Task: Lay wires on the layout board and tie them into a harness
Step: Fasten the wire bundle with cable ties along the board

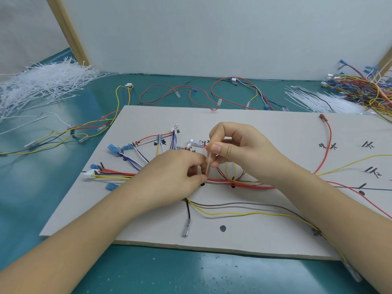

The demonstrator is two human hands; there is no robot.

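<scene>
A beige layout board (265,128) with black marks and pegs lies on the teal table. Coloured wires (239,183) run along it, fanning out at the left to blue terminals (112,148) and a white connector (89,174). A thin translucent cable tie (209,164) stands upright over the wire bundle at the board's middle. My right hand (233,149) pinches the tie's upper end between thumb and forefinger. My left hand (176,177) grips the tie's lower part at the bundle, fingers curled. The tie's loop is hidden by my fingers.
A heap of white cable ties (44,83) lies at the back left, and a smaller pile (318,100) at the back right. Finished harnesses (364,88) are stacked at the far right. Loose wires (191,92) lie behind the board. A white wall panel stands behind.
</scene>
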